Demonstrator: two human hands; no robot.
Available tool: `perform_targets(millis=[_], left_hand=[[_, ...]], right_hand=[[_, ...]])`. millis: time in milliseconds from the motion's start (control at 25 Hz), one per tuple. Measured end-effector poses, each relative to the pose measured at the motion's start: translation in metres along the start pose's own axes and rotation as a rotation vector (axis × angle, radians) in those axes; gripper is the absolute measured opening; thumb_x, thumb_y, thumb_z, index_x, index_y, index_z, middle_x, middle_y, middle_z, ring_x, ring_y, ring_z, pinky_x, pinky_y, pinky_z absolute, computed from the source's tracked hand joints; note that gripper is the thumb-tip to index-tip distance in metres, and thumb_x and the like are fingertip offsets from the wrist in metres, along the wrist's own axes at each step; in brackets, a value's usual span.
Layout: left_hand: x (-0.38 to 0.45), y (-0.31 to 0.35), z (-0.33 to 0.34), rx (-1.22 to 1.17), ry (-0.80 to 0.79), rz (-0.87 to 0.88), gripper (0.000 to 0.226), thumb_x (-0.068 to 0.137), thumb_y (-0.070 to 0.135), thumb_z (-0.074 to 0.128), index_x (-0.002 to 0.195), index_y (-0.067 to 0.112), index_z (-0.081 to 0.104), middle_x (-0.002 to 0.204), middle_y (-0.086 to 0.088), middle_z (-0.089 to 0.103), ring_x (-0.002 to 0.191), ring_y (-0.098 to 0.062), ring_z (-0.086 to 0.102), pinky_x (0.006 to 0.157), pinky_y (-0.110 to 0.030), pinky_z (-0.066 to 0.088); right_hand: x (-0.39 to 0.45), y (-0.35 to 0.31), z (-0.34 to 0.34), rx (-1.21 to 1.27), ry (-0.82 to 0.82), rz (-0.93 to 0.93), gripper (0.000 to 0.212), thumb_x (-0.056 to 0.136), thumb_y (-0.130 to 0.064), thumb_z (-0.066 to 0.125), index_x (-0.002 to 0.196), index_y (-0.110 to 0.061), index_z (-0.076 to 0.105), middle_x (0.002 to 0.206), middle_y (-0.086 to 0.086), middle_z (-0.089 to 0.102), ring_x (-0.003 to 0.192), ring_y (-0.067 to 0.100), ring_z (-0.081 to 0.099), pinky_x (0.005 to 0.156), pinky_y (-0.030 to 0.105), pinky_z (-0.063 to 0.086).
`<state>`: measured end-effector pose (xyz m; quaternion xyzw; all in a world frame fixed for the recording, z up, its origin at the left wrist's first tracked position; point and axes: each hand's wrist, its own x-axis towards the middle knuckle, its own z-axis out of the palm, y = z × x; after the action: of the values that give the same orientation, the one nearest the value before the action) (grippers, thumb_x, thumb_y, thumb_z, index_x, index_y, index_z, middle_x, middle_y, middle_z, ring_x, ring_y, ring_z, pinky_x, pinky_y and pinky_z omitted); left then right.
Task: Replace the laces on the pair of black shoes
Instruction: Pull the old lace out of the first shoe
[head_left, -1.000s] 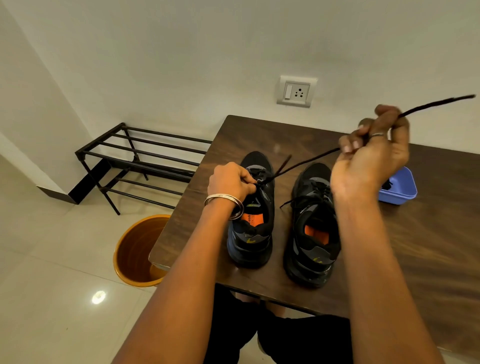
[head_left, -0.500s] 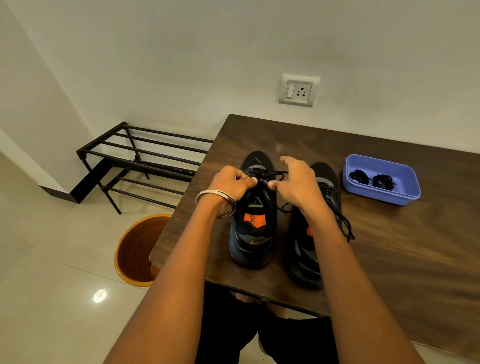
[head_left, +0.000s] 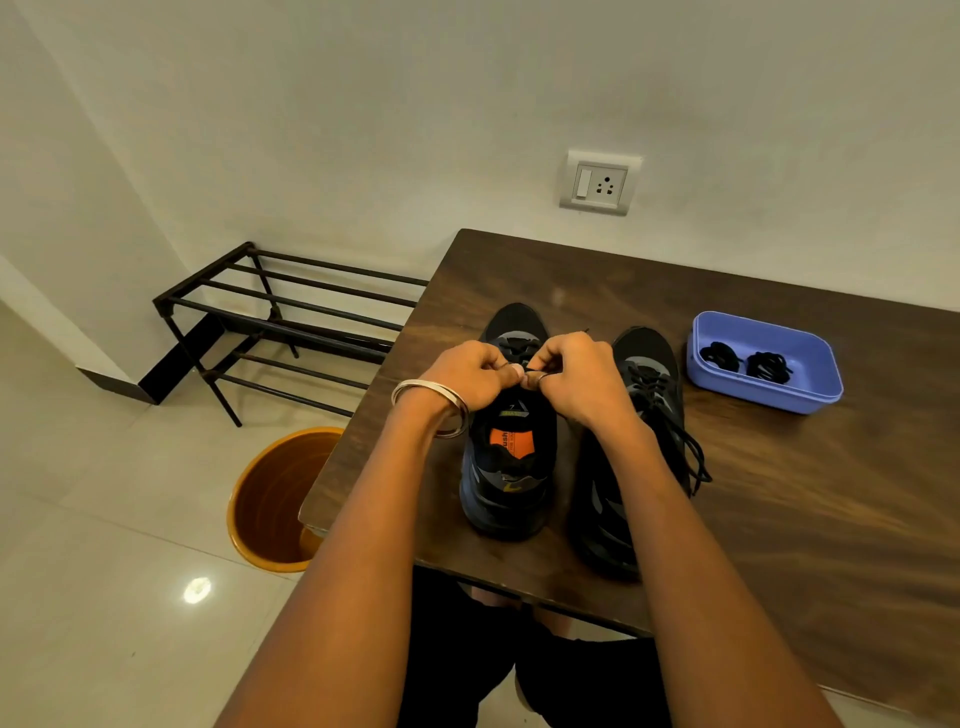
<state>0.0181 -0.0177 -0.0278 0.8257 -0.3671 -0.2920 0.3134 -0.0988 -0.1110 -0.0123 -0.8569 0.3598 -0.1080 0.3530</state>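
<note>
Two black shoes stand side by side on the dark wooden table (head_left: 779, 519), toes pointing away from me. The left shoe (head_left: 511, 457) shows an orange insole label. Over its lace area my left hand (head_left: 467, 376) and my right hand (head_left: 576, 376) meet, both pinching its black lace (head_left: 530, 370) between thumb and fingers. The right shoe (head_left: 639, 415) lies partly under my right forearm, and its loose lace (head_left: 693, 457) trails over its right side onto the table. A blue tray (head_left: 826, 387) to the right holds two coiled black laces (head_left: 769, 366).
An orange bucket (head_left: 270, 499) stands on the tiled floor below the table's left edge. A black metal rack (head_left: 291, 322) sits against the wall at the left. A wall socket (head_left: 597, 184) is above the table's far edge.
My right hand, which held the lace pulled out high to the right, has come down to the left shoe and now pinches the lace beside my left hand.
</note>
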Motion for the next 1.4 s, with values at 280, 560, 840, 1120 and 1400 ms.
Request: perform_targets(millis=[280,560,840,1120,1400], left_hand=[[-0.003,0.007,0.003,-0.604,0.011,-0.108,0.029,0.087,0.023,0.069,0.094,-0.005,0.068,0.078,-0.011,0.065,0.065,-0.012,0.063,0.054,-0.016,0.050],[-0.011,-0.001,-0.011,-0.554,0.032,-0.083,0.028,0.100,0.011,0.047,0.076,0.016,0.059,0.071,0.002,0.058,0.053,-0.004,0.047,0.044,-0.013,0.036],[-0.015,-0.006,-0.021,-1.139,-0.057,-0.070,0.016,0.090,0.035,0.057,0.093,0.022,0.066,0.064,0.009,0.049,0.053,-0.006,0.037,0.055,-0.025,0.028],[-0.011,-0.007,-0.029,-1.376,0.254,0.203,0.034,0.099,0.015,0.049,0.120,0.037,0.064,0.063,0.003,0.050,0.048,-0.006,0.036,0.050,-0.023,0.031],[-0.011,-0.016,-0.017,-0.074,0.453,-0.337,0.039,0.092,0.033,0.061,0.128,0.018,0.057,0.117,-0.008,0.064,0.099,-0.024,0.063,0.087,-0.037,0.051]], right_hand=[[0.005,0.008,-0.005,0.091,-0.069,0.016,0.017,0.084,-0.020,0.076,0.071,-0.018,0.065,0.075,0.003,0.067,0.071,0.012,0.060,0.061,0.020,0.041],[0.006,0.015,-0.006,0.248,-0.118,0.095,0.015,0.090,-0.011,0.064,0.075,-0.010,0.068,0.061,-0.002,0.062,0.067,0.012,0.058,0.071,0.029,0.049],[0.001,0.002,-0.016,0.821,-0.129,0.380,0.020,0.084,-0.014,0.049,0.066,-0.018,0.057,0.082,0.004,0.069,0.074,0.016,0.055,0.075,0.036,0.035],[-0.003,0.005,-0.045,1.358,0.007,0.232,0.015,0.090,-0.023,0.050,0.077,-0.024,0.059,0.087,-0.003,0.066,0.080,0.012,0.054,0.077,0.035,0.039],[0.010,0.015,-0.018,0.316,0.102,0.245,0.022,0.097,-0.034,0.055,0.092,-0.012,0.055,0.093,0.008,0.061,0.081,0.023,0.057,0.065,0.034,0.044]])
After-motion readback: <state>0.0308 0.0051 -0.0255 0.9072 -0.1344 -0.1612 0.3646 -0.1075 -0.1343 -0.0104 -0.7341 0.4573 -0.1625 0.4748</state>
